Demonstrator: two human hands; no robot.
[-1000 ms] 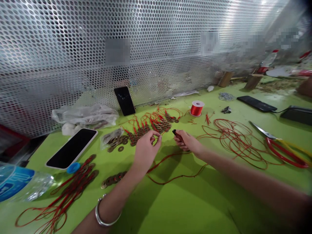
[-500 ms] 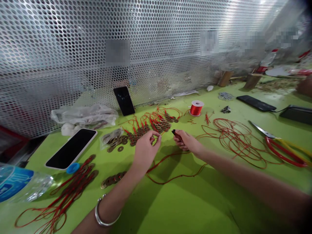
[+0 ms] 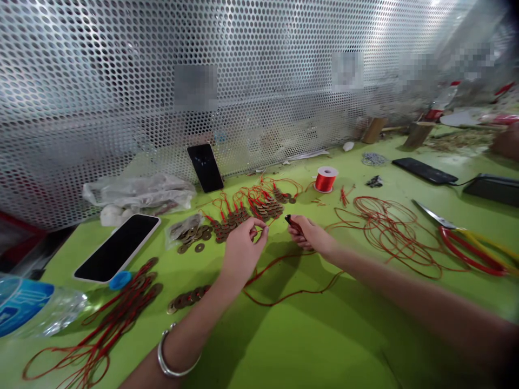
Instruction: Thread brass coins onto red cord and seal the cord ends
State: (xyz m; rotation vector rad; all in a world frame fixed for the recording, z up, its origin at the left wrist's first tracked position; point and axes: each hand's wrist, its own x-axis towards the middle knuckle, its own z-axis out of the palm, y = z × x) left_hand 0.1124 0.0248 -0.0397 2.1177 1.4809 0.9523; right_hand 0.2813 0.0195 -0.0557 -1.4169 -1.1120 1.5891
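My left hand [image 3: 244, 243] pinches a thin red cord [image 3: 271, 222] between thumb and fingertips, and a short end of it sticks out to the right. A small dark lighter [image 3: 288, 219] is gripped in my right hand [image 3: 306, 233], its top pointing at the cord end a short gap away. Most of the lighter's body is hidden by the fingers. Below the hands a loop of red cord [image 3: 279, 302] lies on the green table [image 3: 324, 346]. Just beyond my left hand are rows of brass coins [image 3: 267, 208] strung on red cord.
Tangled red cord [image 3: 385, 232] and scissors [image 3: 466, 246] lie on the right. A red thread spool [image 3: 325, 179] stands behind. Leftward are a phone [image 3: 117, 248], coin strings [image 3: 125, 308] and a water bottle [image 3: 36, 305]. A perforated metal wall [image 3: 259, 65] closes the back.
Both hands keep almost the same pose, holding the cord and the lighter. The whole view has shifted very slightly.
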